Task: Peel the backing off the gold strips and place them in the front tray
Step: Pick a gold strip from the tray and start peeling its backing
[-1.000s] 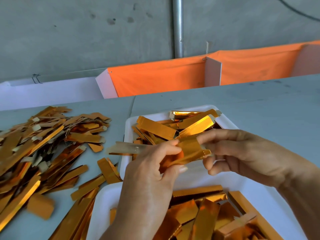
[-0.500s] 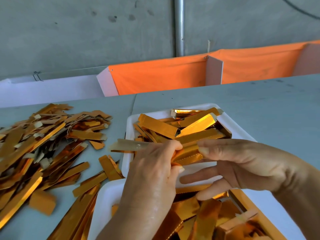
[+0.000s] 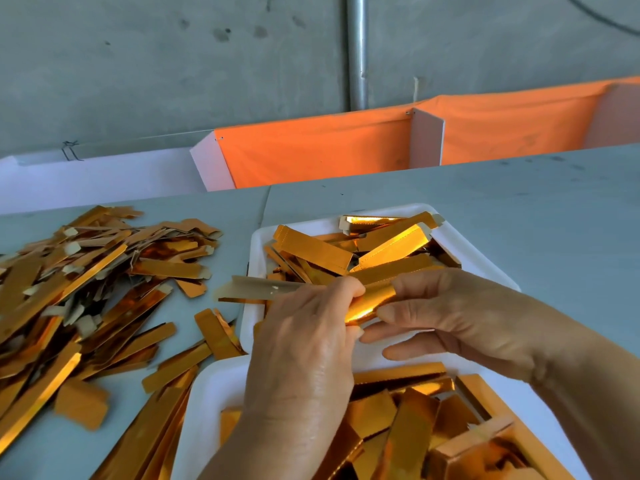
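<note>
Between my hands is a shiny gold strip (image 3: 372, 304), held over the gap between two white trays. My left hand (image 3: 304, 344) pinches its left part, and a pale backing piece (image 3: 258, 289) sticks out leftward past my fingers. My right hand (image 3: 460, 320) pinches the strip's right end with thumb and forefinger, the other fingers loosely extended beneath. The farther white tray (image 3: 481, 258) holds several gold strips. The nearer white tray (image 3: 204, 414) at the bottom also holds several gold pieces, partly hidden by my left forearm.
A big heap of gold strips and pale backings (image 3: 79, 282) covers the grey table on the left. Orange fabric bins (image 3: 311, 150) with white dividers stand behind the table, below a concrete wall with a metal pipe (image 3: 356, 50).
The hands have drawn closer together on the strip and my right thumb now closes on its end. The backing still juts out to the left.
</note>
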`<state>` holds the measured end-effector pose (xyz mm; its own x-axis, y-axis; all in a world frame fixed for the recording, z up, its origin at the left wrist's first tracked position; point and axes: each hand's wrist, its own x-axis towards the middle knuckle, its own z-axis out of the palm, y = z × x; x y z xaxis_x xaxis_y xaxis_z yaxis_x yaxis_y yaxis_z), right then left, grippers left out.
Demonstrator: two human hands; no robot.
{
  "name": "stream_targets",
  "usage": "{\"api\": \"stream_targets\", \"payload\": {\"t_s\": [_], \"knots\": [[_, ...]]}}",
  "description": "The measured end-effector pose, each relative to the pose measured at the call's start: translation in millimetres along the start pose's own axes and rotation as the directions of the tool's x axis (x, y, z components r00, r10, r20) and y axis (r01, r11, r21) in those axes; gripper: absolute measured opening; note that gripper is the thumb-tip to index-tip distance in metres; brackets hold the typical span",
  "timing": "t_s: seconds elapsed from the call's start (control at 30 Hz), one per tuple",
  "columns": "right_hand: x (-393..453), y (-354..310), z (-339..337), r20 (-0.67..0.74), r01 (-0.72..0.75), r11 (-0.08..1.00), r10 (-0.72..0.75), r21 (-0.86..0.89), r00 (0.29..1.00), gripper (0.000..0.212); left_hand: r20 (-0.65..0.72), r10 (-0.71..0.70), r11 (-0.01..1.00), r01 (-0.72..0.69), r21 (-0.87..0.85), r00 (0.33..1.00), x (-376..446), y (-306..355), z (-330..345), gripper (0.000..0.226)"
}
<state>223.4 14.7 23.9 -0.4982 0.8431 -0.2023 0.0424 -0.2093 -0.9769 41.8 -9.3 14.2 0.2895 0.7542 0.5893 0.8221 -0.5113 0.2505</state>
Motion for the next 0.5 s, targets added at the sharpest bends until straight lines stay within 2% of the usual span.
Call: {"api": "stream_targets", "payload": {"t_s": [0.1, 0.17, 0.27, 0.37, 0.5], "knots": [[1, -1, 9, 0.150, -0.053, 0.977, 0.022, 0.206, 0.988, 0.029, -0.082, 0.040, 0.999, -0.042, -0.023, 0.996, 1, 3, -1, 0.037], [1, 0, 13, 0.179, -0.083, 0.962, 0.037, 0.259, 0.983, 0.033, -0.125, 0.063, 0.998, -0.063, 0.006, 0.990, 0, 3, 1, 0.035], [2, 2, 13, 0.145, -0.074, 0.971, 0.041, 0.229, 0.989, 0.029, -0.138, 0.089, 0.996, -0.084, 0.042, 0.986, 0, 0, 3, 0.034], [1, 1, 14, 0.134, -0.056, 0.983, 0.033, 0.173, 0.990, 0.029, -0.165, 0.124, 0.992, -0.122, 0.021, 0.979, 0, 1, 1, 0.011], [1, 1, 12, 0.116, -0.059, 0.994, 0.048, 0.094, 0.992, 0.031, -0.060, 0.112, 0.993, -0.110, 0.042, 0.992, 0, 5, -2, 0.018]]}}
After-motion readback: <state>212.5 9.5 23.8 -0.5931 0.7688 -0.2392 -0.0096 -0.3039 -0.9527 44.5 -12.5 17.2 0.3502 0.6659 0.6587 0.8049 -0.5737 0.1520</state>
